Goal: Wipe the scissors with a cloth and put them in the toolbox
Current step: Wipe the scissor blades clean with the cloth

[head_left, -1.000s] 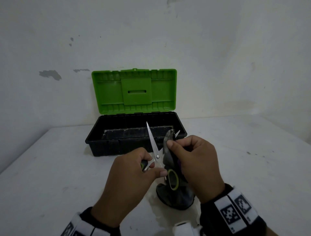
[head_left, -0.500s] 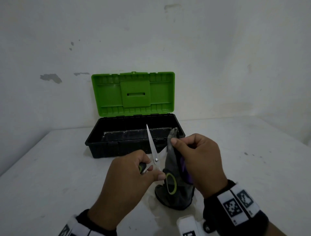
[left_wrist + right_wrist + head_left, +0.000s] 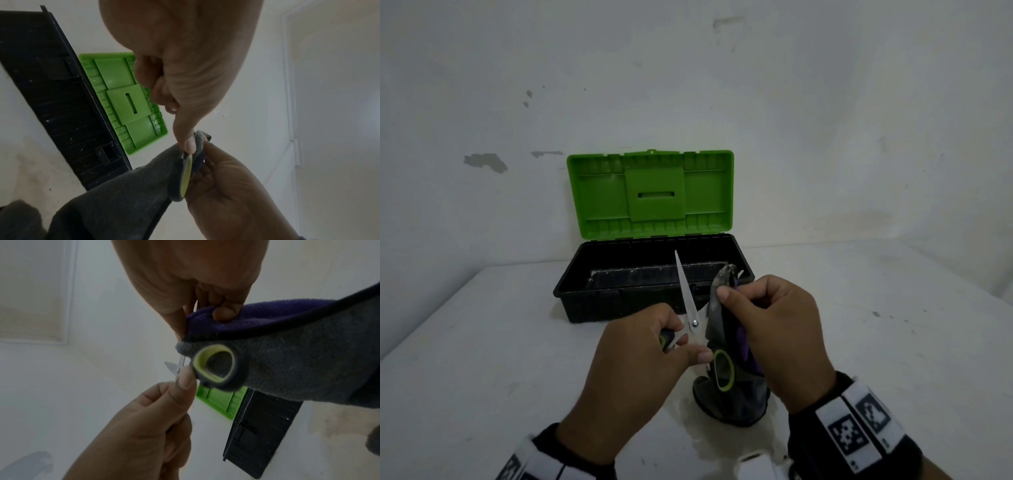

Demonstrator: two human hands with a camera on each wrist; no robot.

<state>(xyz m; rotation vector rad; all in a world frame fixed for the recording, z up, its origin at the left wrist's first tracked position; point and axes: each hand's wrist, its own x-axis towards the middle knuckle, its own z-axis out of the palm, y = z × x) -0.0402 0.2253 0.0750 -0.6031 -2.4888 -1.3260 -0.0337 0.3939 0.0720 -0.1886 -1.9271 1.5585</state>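
Observation:
The scissors (image 3: 686,294) are spread wide open, with silver blades and dark handles lined in yellow-green. My left hand (image 3: 640,356) grips one handle, and its thumb presses by the pivot. The bare blade points up in front of the toolbox (image 3: 592,301). My right hand (image 3: 770,329) pinches the grey and purple cloth (image 3: 736,401) around the other blade, whose tip pokes out on top. The free handle ring (image 3: 216,365) hangs against the cloth, also seen edge-on as the ring (image 3: 186,177). The cloth's lower end rests on the table.
The black toolbox stands open behind my hands, its green lid (image 3: 650,193) upright against the white wall. The white table (image 3: 482,359) stretches to both sides. A white object (image 3: 755,467) sits at the near edge.
My right hand and the cloth have slid a little along the wrapped blade, so its tip shows again. The left hand and the scissors have hardly moved.

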